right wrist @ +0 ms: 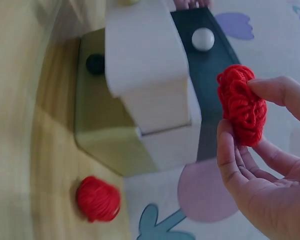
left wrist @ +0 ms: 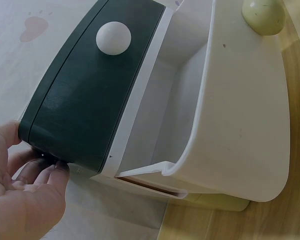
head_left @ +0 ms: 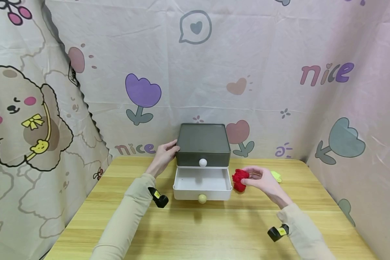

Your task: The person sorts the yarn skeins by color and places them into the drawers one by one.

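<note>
A small desktop drawer box has a dark green top tier with a white knob. Below it, the white drawer with a yellow knob is pulled out, and its inside looks bare. My left hand grips the box's upper left edge, thumb at the top and fingers against the side. To the right of the drawer, my right hand pinches a bundle of red yarn between thumb and fingers. Another red yarn ball lies on the table beside the box.
Behind my right hand, a yellow-green yarn ball sits on the wooden table. An olive bottom tier with a dark knob shows under the white drawer. A printed cloth hangs behind the table and along its sides.
</note>
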`<state>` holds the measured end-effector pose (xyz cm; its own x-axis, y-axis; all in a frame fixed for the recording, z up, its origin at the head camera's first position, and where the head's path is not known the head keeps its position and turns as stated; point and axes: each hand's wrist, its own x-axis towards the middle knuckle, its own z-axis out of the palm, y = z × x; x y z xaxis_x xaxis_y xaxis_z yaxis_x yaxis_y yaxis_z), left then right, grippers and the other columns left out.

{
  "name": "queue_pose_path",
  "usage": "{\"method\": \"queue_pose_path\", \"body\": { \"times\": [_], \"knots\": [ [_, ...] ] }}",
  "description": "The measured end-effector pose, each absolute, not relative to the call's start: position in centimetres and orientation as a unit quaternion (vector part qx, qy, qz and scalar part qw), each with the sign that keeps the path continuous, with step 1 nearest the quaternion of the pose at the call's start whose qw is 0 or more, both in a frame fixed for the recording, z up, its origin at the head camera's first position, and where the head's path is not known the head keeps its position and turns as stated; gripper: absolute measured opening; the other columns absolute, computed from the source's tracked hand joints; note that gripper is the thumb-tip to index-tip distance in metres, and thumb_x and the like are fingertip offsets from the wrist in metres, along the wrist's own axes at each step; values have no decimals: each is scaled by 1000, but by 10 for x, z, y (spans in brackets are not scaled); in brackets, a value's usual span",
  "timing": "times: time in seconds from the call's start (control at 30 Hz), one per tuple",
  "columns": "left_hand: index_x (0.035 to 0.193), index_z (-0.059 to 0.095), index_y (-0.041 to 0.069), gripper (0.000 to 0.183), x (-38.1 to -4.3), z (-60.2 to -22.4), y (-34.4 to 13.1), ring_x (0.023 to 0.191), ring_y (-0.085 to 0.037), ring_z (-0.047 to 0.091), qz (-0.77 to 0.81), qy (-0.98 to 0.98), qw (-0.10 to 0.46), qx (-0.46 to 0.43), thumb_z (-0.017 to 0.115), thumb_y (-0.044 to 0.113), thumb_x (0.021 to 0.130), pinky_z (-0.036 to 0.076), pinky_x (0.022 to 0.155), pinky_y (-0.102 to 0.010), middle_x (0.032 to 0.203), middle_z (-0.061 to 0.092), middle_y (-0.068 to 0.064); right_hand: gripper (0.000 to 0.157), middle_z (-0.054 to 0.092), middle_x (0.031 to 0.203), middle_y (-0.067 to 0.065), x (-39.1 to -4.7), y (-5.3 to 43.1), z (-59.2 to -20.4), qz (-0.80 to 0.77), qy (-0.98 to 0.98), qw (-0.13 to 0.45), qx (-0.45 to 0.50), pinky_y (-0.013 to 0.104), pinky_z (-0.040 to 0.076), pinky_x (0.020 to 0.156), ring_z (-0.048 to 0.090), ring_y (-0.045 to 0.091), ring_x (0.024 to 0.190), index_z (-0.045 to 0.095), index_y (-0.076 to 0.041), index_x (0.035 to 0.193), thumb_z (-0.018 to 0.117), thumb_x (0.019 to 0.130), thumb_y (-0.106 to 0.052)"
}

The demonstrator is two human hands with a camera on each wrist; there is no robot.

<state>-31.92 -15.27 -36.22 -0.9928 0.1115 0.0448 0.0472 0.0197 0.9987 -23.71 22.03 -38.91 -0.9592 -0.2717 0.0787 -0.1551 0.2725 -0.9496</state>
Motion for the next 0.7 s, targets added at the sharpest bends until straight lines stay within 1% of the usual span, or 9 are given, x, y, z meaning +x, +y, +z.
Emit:
{"method": "queue_pose_path", "body": {
  "times": [0.07,0.33,0.5,0.63,0.7],
  "knots": [
    [156,33,1,57,-319,-362,-153,150,-30,30,698,713,22,55,50,8,102,28,124,-46,166,25,-19,50,71,117,15,-239,214,-383,-588,795,54,-141,21,56,87,69,7,95,57,9,130,76,87,-11],
    [156,34,3,57,-318,-362,-152,150,-29,32,697,715,22,46,51,9,102,29,124,-45,165,27,-19,46,73,107,6,-245,185,-367,-589,789,62,-162,19,58,83,68,9,91,60,8,127,76,87,-9],
    [156,34,3,57,-318,-362,-152,150,-29,32,696,716,21,46,51,9,102,29,124,-45,165,27,-19,42,74,105,9,-247,166,-362,-590,784,60,-182,21,58,80,69,10,88,63,6,123,76,86,-9],
    [156,33,3,57,-319,-362,-152,149,-28,32,695,717,21,48,50,8,102,29,124,-45,165,26,-19,39,75,104,11,-248,151,-361,-597,776,69,-191,22,58,81,70,11,88,63,4,121,76,87,-9],
    [156,33,3,57,-319,-362,-152,145,-26,36,696,716,21,47,50,8,102,29,124,-44,165,26,-18,38,75,103,11,-249,144,-361,-600,773,71,-196,22,58,82,70,12,87,64,4,121,76,87,-9]
  ]
}}
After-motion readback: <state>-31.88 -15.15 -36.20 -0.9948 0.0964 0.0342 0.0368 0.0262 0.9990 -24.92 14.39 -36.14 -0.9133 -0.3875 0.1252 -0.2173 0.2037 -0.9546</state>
